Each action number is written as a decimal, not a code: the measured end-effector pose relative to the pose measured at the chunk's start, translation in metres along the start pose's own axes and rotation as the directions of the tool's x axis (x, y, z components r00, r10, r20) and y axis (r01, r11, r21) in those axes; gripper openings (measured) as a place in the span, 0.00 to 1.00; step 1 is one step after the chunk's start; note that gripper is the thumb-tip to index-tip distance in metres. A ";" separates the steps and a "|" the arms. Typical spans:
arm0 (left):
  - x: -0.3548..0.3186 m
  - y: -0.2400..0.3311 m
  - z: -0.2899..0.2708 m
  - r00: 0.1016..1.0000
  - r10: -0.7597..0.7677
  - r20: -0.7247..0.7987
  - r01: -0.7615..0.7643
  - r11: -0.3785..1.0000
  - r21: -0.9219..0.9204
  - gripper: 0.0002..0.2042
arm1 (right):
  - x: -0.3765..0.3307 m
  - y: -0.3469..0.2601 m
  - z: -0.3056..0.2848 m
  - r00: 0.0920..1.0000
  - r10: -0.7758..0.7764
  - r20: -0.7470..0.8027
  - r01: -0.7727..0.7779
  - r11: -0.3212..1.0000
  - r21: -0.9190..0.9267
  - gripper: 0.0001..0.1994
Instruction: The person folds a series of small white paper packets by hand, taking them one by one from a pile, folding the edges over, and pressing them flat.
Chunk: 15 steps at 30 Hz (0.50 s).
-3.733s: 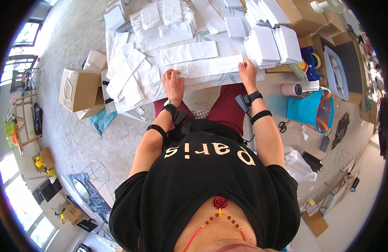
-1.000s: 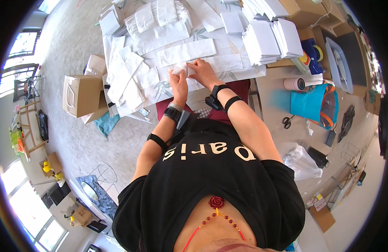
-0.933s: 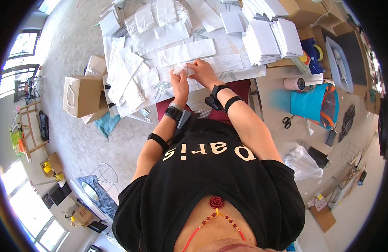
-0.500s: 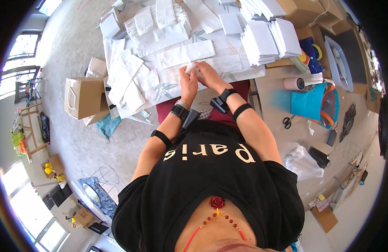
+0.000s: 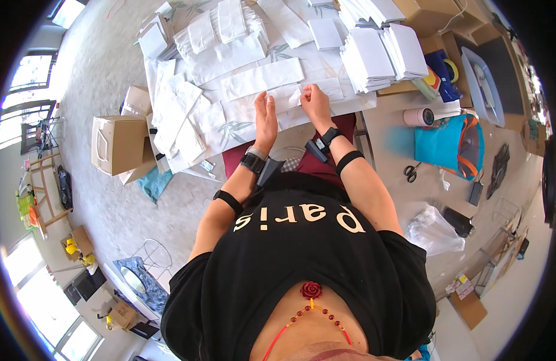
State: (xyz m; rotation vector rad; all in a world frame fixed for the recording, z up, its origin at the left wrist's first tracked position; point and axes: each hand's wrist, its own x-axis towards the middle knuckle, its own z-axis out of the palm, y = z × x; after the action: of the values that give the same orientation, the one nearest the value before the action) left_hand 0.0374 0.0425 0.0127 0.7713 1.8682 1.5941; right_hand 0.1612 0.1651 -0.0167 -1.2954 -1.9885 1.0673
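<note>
A long white strip (image 5: pixel 287 99), thin like cloth or film, lies across the near side of the table in front of me. My left hand (image 5: pixel 266 122) is on its edge by the strip, with fingers stretched out and nothing gripped. At the strip's near right part, my right hand (image 5: pixel 316 107) has its thumb and fingers pinched on the white material. Just beyond, another flat white strip (image 5: pixel 263 78) lies parallel to it. To the left is a loose heap of white strips (image 5: pixel 178 120), and farther back a layered pile of them (image 5: pixel 223 57).
Stacks of folded white sheets (image 5: pixel 365 60) stand at the table's right edge, beside open cardboard boxes (image 5: pixel 452 51). A smaller stack (image 5: pixel 156 41) is at the far left corner. A cardboard box (image 5: pixel 118 141) stands left of the table. Black scissors (image 5: pixel 411 172) and a turquoise bag (image 5: pixel 449 144) are on the right.
My hands have moved apart from where they were together over the strip. The left fingers have straightened, and the right hand has shifted to the right along the strip.
</note>
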 end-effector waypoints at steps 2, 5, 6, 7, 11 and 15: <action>0.002 -0.008 -0.008 0.990 -0.128 -0.055 0.110 0.960 -0.256 0.24 | -0.001 -0.003 0.000 0.999 -0.029 -0.021 0.028 0.999 -0.033 0.13; 0.008 -0.015 -0.026 0.972 -0.163 -0.167 0.109 0.950 -0.293 0.22 | -0.003 -0.006 -0.001 0.999 -0.021 -0.025 0.021 0.999 -0.026 0.13; 0.008 -0.016 -0.031 0.972 -0.130 -0.198 0.081 0.968 -0.239 0.22 | -0.003 -0.006 -0.001 0.999 -0.024 -0.027 0.023 1.000 -0.021 0.13; 0.009 -0.017 -0.036 0.969 -0.095 -0.227 0.054 0.982 -0.182 0.22 | -0.003 -0.006 -0.001 0.999 -0.026 -0.028 0.026 1.000 -0.016 0.13; -0.001 -0.008 -0.043 0.997 0.026 -0.078 -0.013 0.986 0.165 0.23 | -0.006 -0.007 -0.001 0.998 -0.045 -0.053 0.044 0.999 -0.013 0.14; -0.003 -0.009 -0.040 0.937 0.302 0.176 -0.348 0.762 0.547 0.26 | -0.007 -0.009 -0.001 0.997 -0.055 -0.060 0.054 0.998 -0.024 0.15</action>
State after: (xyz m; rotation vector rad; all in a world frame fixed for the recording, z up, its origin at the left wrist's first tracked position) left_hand 0.0097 0.0123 0.0091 1.4683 2.2762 1.1433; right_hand 0.1603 0.1568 -0.0081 -1.2630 -1.9839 0.9716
